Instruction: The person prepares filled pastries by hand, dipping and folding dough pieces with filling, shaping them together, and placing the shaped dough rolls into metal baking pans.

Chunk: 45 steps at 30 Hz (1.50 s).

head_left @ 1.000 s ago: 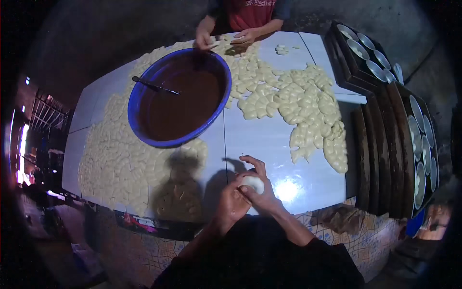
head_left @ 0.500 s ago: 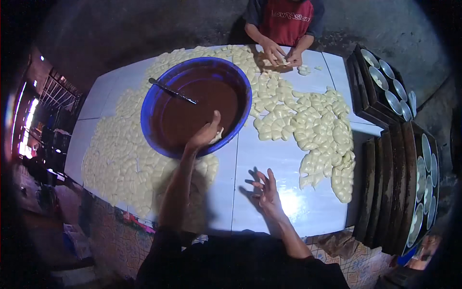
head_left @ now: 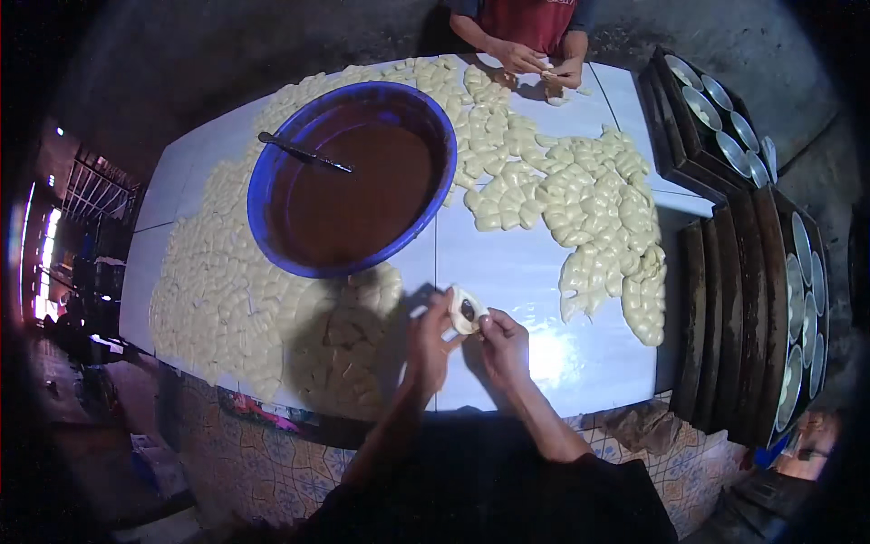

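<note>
Our left hand (head_left: 428,352) has left the tub (head_left: 269,204). Fingers partly closed, it and our right hand (head_left: 506,352) pinch a dark-centred dough piece (head_left: 460,321).

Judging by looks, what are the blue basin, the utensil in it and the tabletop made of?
Blue basin: probably plastic, smooth, evenly coloured, with a soft sheen. Utensil: likely metal, dark, with glints along its shaft. Tabletop: seemingly glazed tile, glossy white, showing a bright reflection and thin joints.

Basin (head_left: 314,271) sitting left, trays (head_left: 752,299) sitting right
Dough pieces (head_left: 598,218) are lying both sides of the basin on the table (head_left: 494,263), utensil's (head_left: 304,152) resting in it, co-worker's (head_left: 530,23) standing behind.
</note>
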Each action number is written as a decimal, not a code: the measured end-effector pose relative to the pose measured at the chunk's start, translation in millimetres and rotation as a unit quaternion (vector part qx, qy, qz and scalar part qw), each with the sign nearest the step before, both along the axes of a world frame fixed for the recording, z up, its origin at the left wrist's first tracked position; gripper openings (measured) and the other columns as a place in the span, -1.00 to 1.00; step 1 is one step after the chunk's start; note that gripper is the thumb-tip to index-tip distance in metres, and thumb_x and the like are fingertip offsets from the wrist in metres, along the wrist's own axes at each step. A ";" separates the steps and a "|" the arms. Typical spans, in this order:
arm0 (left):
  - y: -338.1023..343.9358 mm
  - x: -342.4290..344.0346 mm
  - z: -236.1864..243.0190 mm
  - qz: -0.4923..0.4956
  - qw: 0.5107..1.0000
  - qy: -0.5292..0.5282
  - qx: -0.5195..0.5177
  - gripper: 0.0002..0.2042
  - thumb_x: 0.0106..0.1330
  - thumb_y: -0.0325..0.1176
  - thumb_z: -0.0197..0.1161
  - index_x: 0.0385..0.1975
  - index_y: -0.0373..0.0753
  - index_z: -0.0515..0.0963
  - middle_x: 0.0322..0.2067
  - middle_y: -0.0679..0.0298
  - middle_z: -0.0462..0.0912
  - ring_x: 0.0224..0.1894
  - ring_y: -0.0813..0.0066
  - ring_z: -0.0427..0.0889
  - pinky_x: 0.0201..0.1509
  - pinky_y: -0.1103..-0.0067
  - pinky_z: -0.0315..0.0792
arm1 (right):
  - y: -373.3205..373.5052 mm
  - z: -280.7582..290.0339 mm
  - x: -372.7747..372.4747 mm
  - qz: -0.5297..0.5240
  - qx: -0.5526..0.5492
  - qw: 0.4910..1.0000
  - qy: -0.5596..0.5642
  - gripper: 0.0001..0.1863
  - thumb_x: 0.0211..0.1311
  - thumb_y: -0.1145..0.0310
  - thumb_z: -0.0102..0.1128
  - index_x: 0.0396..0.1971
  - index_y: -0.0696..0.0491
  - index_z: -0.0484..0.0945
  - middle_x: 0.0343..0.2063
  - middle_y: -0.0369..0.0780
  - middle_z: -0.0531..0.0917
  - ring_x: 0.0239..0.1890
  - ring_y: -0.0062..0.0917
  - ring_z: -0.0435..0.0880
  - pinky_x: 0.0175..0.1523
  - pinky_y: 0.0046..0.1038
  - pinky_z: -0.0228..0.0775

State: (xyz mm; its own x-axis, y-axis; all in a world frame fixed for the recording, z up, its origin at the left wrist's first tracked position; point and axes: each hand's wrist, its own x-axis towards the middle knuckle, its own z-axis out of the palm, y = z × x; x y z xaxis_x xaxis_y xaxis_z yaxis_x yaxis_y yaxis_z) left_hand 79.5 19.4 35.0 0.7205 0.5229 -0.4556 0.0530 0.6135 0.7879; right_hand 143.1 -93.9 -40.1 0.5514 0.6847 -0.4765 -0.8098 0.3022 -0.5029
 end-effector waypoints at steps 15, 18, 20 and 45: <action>-33.7 -39.1 -20.6 -0.158 0.943 0.008 0.294 -0.90 0.23 -0.59 0.20 -0.28 -0.44 0.52 -0.23 0.26 0.51 -0.16 0.51 0.55 -0.03 0.62 0.51 | -52.9 65.6 -13.9 0.046 -0.112 0.779 -0.616 -0.70 0.09 0.52 0.24 -0.13 0.17 0.59 -0.09 -0.13 0.54 -0.11 -0.47 0.56 0.00 -0.49 0.41; -50.0 -38.3 -33.3 -0.085 0.979 -0.021 0.183 -0.85 0.21 -0.48 0.31 -0.36 -0.42 0.50 -0.28 0.26 0.49 -0.22 0.60 0.53 -0.16 0.68 0.47 | -65.8 30.5 -11.6 0.033 -0.131 0.764 -0.631 -0.74 0.11 0.55 0.20 -0.16 0.20 0.59 -0.23 -0.12 0.63 -0.23 -0.41 0.63 -0.10 -0.51 0.45; -52.6 -37.0 -27.7 -0.106 0.973 -0.006 0.207 -0.83 0.19 -0.49 0.32 -0.30 -0.37 0.49 -0.33 0.26 0.51 -0.23 0.62 0.51 -0.16 0.66 0.48 | -64.2 23.5 -17.4 0.008 -0.156 0.764 -0.626 -0.70 0.13 0.56 0.18 -0.09 0.20 0.56 -0.35 -0.15 0.66 -0.32 -0.43 0.65 -0.18 -0.50 0.47; -25.2 -24.6 -72.0 -0.074 0.974 0.035 0.212 -0.74 0.13 -0.56 0.16 -0.15 -0.34 0.48 -0.23 0.24 0.52 -0.14 0.46 0.53 -0.09 0.61 0.42 | -56.9 -38.6 47.3 0.053 -0.322 0.791 -0.517 -0.62 0.07 0.60 0.01 -0.05 0.20 0.52 -0.16 0.02 0.63 -0.10 -0.24 0.63 0.03 -0.39 0.43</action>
